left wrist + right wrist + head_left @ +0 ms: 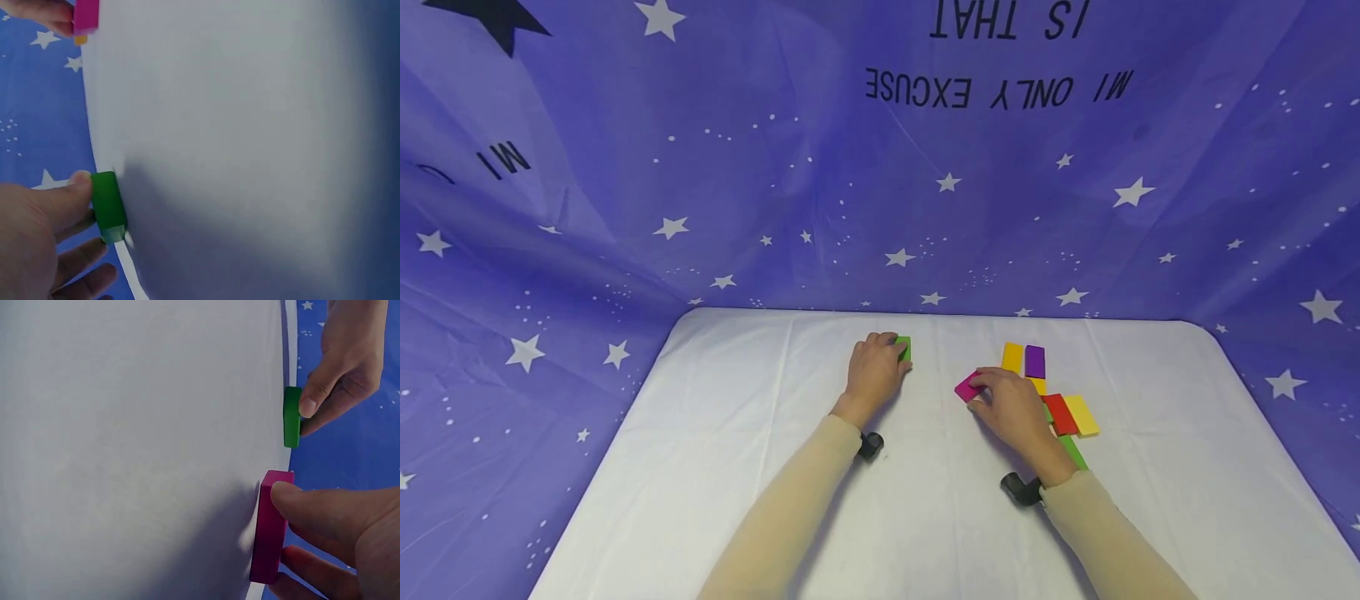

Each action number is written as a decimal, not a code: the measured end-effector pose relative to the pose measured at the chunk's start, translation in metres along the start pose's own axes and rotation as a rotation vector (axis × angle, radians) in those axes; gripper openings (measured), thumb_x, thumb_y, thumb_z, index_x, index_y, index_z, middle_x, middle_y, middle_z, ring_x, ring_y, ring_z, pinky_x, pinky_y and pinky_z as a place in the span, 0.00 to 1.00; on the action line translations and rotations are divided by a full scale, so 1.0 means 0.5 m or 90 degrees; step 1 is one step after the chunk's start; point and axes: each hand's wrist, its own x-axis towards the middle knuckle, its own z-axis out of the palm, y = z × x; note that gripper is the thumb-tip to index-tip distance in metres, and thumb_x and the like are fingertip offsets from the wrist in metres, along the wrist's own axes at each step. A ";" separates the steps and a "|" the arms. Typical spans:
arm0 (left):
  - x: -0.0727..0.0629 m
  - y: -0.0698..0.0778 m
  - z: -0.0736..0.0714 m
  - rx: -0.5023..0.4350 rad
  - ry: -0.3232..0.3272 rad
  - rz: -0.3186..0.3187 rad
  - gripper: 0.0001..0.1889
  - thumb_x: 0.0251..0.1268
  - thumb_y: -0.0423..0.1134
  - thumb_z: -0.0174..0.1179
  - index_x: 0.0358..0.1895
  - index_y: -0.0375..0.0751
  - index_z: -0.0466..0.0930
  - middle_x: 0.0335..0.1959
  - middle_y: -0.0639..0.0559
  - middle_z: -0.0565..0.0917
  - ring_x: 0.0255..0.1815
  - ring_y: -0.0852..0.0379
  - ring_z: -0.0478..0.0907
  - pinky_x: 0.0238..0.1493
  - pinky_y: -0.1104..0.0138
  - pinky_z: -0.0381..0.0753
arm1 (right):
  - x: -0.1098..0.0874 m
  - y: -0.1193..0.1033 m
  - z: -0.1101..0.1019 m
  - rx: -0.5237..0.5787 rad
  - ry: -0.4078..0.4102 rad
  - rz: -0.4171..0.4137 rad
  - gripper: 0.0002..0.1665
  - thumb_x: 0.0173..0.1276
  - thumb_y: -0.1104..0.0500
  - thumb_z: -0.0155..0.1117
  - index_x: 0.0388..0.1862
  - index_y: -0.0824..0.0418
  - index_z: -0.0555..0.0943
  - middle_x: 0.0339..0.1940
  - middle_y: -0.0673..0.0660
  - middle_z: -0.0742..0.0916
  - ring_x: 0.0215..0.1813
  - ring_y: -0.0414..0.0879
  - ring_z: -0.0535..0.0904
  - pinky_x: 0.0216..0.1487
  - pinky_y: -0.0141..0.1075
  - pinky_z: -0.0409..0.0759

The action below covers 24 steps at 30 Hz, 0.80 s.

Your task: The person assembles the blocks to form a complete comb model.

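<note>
My left hand point(874, 367) pinches a green block point(109, 203) between thumb and fingers, near the far middle of the white table. To its right, my right hand point(1011, 408) holds a magenta block point(271, 528) by its sides. Both blocks are flat and rectangular. In the head view the magenta block points toward the left hand, with a stretch of cloth between the two. Whether the blocks touch the tablecloth is hard to tell.
Several loose blocks lie beside and behind the right hand: orange point(1012, 357), purple point(1035, 362), red point(1060, 414), yellow point(1082, 415) and a green one point(1072, 452) partly under the wrist. A purple starred curtain point(850, 192) hangs behind the white table point(715, 400).
</note>
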 end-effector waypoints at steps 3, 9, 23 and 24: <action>0.013 -0.005 0.003 0.005 -0.009 0.000 0.21 0.68 0.50 0.65 0.59 0.44 0.85 0.62 0.46 0.81 0.63 0.46 0.75 0.59 0.54 0.75 | 0.002 0.001 0.001 0.019 -0.004 0.010 0.20 0.54 0.58 0.82 0.46 0.62 0.89 0.53 0.61 0.88 0.56 0.60 0.83 0.57 0.53 0.81; 0.023 -0.008 -0.002 0.006 -0.025 0.004 0.21 0.69 0.50 0.64 0.60 0.45 0.84 0.64 0.46 0.80 0.63 0.47 0.75 0.60 0.55 0.75 | 0.003 0.002 0.003 0.054 0.003 0.019 0.21 0.55 0.55 0.81 0.47 0.61 0.88 0.53 0.61 0.88 0.57 0.60 0.82 0.58 0.54 0.80; 0.053 -0.015 0.000 0.016 -0.039 -0.001 0.22 0.69 0.52 0.64 0.60 0.46 0.84 0.64 0.48 0.80 0.63 0.47 0.75 0.59 0.55 0.75 | 0.009 0.001 0.011 0.015 -0.007 0.075 0.35 0.55 0.51 0.81 0.56 0.70 0.82 0.53 0.69 0.84 0.55 0.65 0.76 0.52 0.55 0.82; 0.054 -0.017 -0.001 0.015 -0.042 0.000 0.22 0.69 0.52 0.64 0.61 0.46 0.83 0.64 0.47 0.80 0.63 0.47 0.75 0.59 0.55 0.75 | 0.009 0.000 0.011 0.019 -0.014 0.077 0.35 0.56 0.51 0.80 0.57 0.71 0.82 0.54 0.69 0.84 0.55 0.65 0.76 0.53 0.55 0.81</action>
